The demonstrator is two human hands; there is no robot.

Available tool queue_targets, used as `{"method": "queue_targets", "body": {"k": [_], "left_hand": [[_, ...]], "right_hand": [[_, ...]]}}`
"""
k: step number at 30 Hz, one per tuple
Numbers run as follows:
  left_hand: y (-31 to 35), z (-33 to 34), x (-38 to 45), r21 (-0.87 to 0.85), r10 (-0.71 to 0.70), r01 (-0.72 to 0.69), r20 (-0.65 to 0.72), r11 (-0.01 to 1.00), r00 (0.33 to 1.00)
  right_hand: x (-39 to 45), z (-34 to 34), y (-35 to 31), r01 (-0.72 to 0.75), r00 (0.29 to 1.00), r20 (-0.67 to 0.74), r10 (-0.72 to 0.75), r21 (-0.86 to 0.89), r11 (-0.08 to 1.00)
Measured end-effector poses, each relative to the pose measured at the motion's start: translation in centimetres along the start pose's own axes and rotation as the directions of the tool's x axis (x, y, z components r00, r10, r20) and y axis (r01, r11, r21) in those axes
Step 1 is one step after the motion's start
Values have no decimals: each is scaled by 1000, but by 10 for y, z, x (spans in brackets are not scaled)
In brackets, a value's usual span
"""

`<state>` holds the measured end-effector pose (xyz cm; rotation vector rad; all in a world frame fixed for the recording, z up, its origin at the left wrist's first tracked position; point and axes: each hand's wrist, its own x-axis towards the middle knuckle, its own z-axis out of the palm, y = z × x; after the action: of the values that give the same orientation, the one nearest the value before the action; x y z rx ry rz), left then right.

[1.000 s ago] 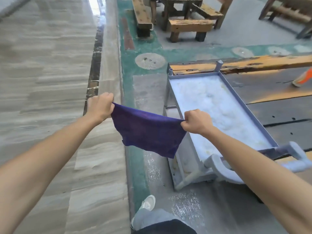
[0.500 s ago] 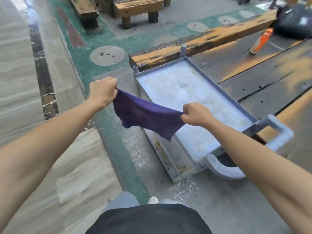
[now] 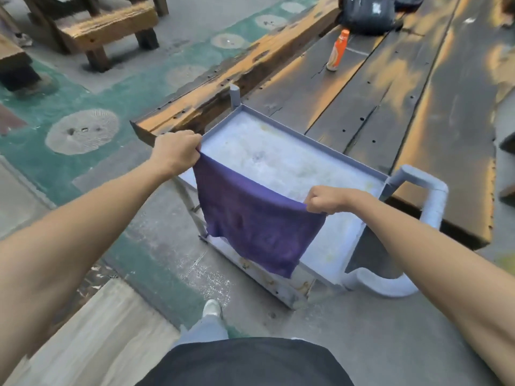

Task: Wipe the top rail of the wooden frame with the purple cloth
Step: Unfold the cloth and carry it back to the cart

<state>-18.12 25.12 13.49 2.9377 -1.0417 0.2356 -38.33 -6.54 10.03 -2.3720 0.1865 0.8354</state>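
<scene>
Your left hand (image 3: 177,151), at centre frame, is clenched on one top corner of the purple square cloth (image 3: 250,218), and your right hand (image 3: 327,200), lower and to the right, is clenched on the other. The cloth hangs stretched between them, its taut top edge running from upper left down to lower right, the rest drooping over the near side of the grey metal tray cart (image 3: 315,140).

Over the last second your view has swung right and your hands have come forward: the cloth, earlier held out over the bare floor, now sits above the cart, with your left hand near the end of the weathered orange-brown wooden beam (image 3: 237,76). That beam looks to be the frame's top rail, so you are probably closing in; no wiping has begun.

The rail's long axis runs from centre left up to the upper right, beside the dark plank table (image 3: 390,101) carrying an orange bottle (image 3: 337,50).
</scene>
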Motion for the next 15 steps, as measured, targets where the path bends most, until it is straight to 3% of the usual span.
{"method": "queue_targets", "body": {"k": [4,7,11,15], "left_hand": [[-1,13,54,-31,152,-152,-2,988,988],[0,23,82,-42,223,-222,28,974,974],[4,39,113,-44,276,-275,33,961,961],[13,66,137,-61,308,-305,40,950,951]], "right_hand": [[0,-11,-2,-84,991,-98,90,67,994],[-5,-14,1,-161,969,-188,161,18,987],[-8,-10,12,-273,879,-398,260,25,962],[-8,-6,23,-412,776,-504,380,51,910]]}}
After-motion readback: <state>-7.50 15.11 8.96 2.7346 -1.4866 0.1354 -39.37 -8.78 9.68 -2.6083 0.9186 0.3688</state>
